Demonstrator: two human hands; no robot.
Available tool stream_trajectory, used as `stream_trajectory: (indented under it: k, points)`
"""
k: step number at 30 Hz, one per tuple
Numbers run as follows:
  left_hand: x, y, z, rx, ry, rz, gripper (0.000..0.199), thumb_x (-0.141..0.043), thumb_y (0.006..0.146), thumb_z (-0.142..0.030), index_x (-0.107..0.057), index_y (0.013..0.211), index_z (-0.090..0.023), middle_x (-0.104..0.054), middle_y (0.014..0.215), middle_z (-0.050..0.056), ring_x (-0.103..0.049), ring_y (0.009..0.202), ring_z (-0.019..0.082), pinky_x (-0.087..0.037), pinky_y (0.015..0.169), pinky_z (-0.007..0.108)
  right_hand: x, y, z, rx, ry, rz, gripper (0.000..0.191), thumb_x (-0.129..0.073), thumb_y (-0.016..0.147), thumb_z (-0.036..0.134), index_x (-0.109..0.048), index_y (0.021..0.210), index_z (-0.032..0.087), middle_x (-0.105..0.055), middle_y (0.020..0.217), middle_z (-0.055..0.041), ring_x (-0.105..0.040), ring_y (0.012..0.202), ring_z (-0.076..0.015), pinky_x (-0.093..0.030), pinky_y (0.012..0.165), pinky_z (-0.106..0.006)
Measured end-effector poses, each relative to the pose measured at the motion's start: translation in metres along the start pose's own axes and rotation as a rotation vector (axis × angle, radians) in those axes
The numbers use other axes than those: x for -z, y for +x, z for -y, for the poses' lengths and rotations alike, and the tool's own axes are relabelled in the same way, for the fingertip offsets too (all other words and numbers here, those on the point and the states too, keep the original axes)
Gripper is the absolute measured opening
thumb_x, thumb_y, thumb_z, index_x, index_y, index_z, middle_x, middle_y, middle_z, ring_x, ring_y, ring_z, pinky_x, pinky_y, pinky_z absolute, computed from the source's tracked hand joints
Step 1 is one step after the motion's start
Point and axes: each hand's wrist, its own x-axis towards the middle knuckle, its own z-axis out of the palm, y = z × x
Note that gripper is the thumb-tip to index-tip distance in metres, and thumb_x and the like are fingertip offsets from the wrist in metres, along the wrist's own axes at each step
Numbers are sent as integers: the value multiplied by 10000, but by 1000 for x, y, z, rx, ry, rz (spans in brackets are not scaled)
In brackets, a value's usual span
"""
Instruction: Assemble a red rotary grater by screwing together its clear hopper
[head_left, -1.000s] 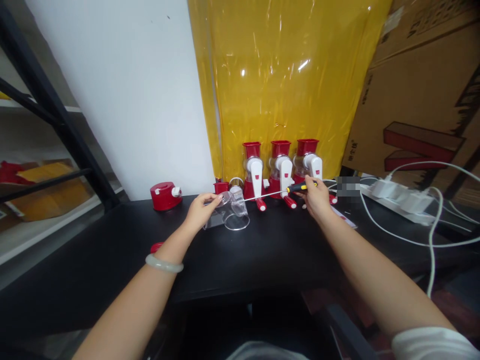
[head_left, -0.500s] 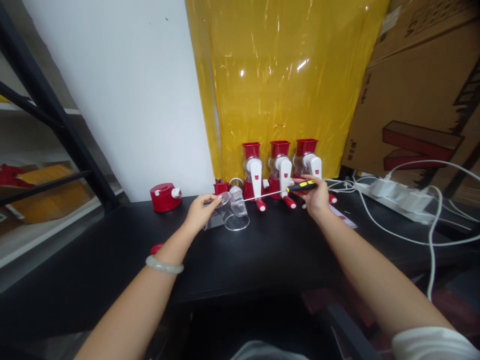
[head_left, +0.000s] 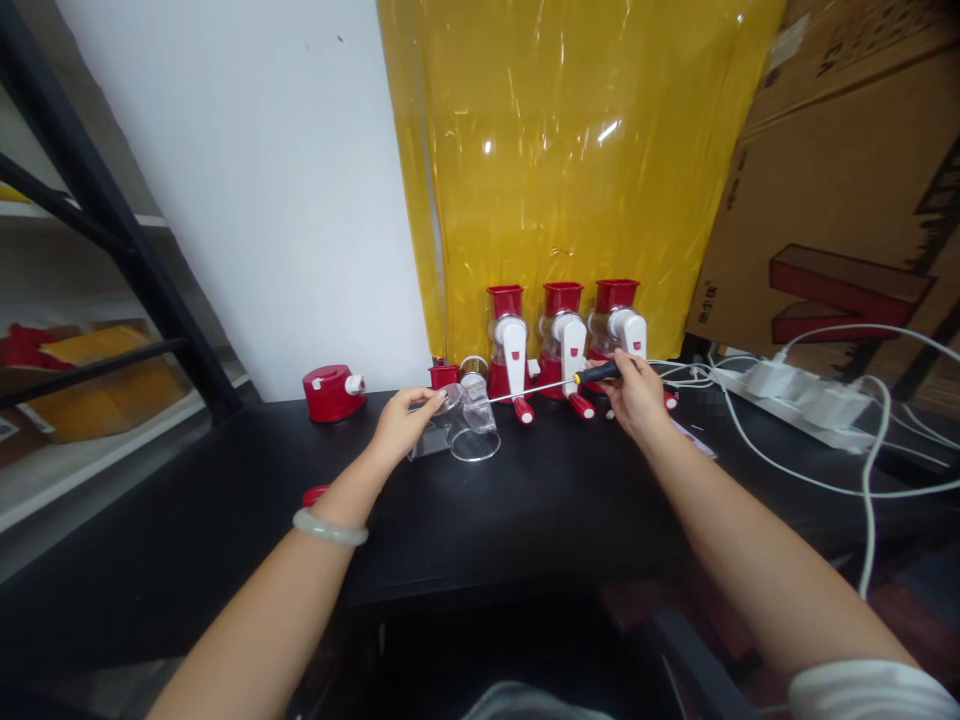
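My left hand (head_left: 407, 422) is closed on a clear plastic housing (head_left: 474, 441) that lies on its side on the black table. In my right hand (head_left: 634, 393) is a screwdriver (head_left: 598, 373) with a black and yellow handle, its long shaft pointing left. The shaft's tip meets the right side of the clear housing; the exact contact point is too small to make out. Behind my hands stand three red and white rotary graters (head_left: 514, 355) with crank handles. A metal grater drum (head_left: 473, 369) and a small red part (head_left: 443, 376) sit just behind the housing.
A red base (head_left: 332, 393) with a white knob stands at the left on the black table (head_left: 247, 510). Partly behind my left forearm lies another red piece (head_left: 315, 494). At the right are a white power strip (head_left: 810, 405) with cables and a large cardboard box (head_left: 825, 200).
The fingers of my right hand have shifted on the screwdriver handle, and its yellow marks show less. My left hand and the housing look the same. The view has moved very slightly.
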Motion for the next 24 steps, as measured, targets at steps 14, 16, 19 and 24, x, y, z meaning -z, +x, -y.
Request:
stream_trajectory:
  k: [14,16,19,24]
  points:
    - [-1,0,0,18,-27,-9,383,-749,698,-588,-767,761,-211,-750,812,73,-692,871,269,-510,832,367,7,0,-2,71,-376,-131,350,-721,787,505,-543,642,241,-521,412,44,-497,316,-141,-356,272,-238]
    - [0,0,0,13,-26,-8,384,-750,699,-586,-769,769,-209,-751,812,74,-693,871,270,-511,831,370,8,0,-3,59,-403,-149,353,-686,803,535,-544,661,244,-508,405,50,-465,302,-138,-320,265,-241]
    - [-1,0,1,6,-20,-10,386,-741,708,-587,-768,771,-207,-747,813,75,-691,872,272,-510,833,373,7,-1,-6,44,-306,-161,324,-574,848,543,-563,733,240,-581,501,34,-558,396,-157,-431,340,-259]
    - [-1,-1,0,-9,-8,-15,371,-747,714,-587,-768,762,-219,-753,844,77,-684,893,281,-506,850,380,1,-5,-13,93,-30,-59,192,-508,822,396,-526,950,254,-724,772,24,-738,736,-191,-597,613,-332]
